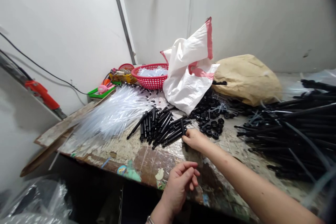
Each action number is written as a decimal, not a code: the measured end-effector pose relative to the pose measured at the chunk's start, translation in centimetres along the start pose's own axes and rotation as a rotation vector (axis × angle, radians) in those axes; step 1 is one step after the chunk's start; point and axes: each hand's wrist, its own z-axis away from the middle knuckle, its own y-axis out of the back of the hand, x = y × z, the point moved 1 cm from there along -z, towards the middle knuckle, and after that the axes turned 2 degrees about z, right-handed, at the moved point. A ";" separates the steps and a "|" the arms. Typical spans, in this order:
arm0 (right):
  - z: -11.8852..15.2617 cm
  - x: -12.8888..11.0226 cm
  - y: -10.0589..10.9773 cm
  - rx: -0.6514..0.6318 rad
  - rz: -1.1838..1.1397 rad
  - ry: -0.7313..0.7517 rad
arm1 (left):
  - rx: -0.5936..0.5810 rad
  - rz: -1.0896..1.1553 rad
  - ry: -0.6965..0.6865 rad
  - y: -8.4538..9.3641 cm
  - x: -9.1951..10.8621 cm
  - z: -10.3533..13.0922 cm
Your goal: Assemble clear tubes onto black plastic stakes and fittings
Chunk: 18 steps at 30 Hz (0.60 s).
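Observation:
My right hand [193, 139] is closed on a black tube [183, 127] at the right end of a pile of short black tubes [157, 126]. My left hand [181, 183] is at the table's front edge, its fingers loosely curled and apart, with nothing visible in it. Left of the pile lies a spread of clear plastic strips [110, 113]. Black ring-shaped parts [214, 126] lie behind and to the right of my right hand.
Behind the pile are a red basket [151, 83] of clear pieces, a white sack [187, 80] and a tan bag [244, 78]. Long black tubes [294, 133] are heaped at the right. A green tray [102, 92] and an orange tool [43, 94] are at the left.

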 end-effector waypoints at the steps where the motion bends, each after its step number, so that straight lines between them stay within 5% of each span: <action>1: -0.3 0.4 0.2 0.016 0.009 -0.015 | -0.005 0.006 0.006 0.0 0.0 0.0; 5: -1.1 0.7 2.0 0.114 0.040 -0.056 | -0.027 0.032 0.001 0.3 -0.4 0.0; 8: -1.6 -1.4 2.9 0.150 0.039 0.021 | -0.043 0.050 -0.009 0.6 -0.8 0.0; 18: -3.4 -17.7 -1.8 -0.013 0.013 0.549 | -0.074 0.088 0.098 0.6 -0.9 -0.2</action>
